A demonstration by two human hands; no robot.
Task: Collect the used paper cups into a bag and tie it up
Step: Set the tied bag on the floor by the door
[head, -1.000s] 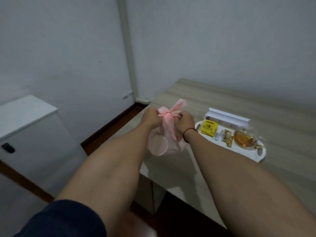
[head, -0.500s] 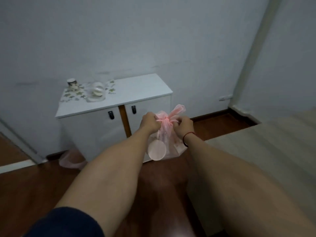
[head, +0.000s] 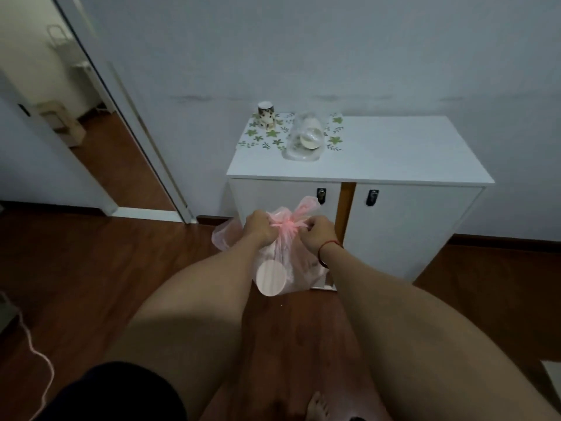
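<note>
Now turned from the wooden table toward the white cabinet (head: 358, 153), left hand (head: 258, 227) and right hand (head: 318, 232) both clamped on the knotted pink bag (head: 282, 265) of paper cups (head: 271, 278), held in front of it, tying seemingly finished.

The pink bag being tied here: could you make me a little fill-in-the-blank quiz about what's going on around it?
1. The pink bag is gripped at its knot by ____ hands.
2. A red string circles the wrist of the ____ hand.
3. The left hand holds the bag in the air in front of a ____ cabinet.
4. The patterned cup stands on the cabinet, to the ____ of the clear bag.

Missing words: both; right; white; left
</note>
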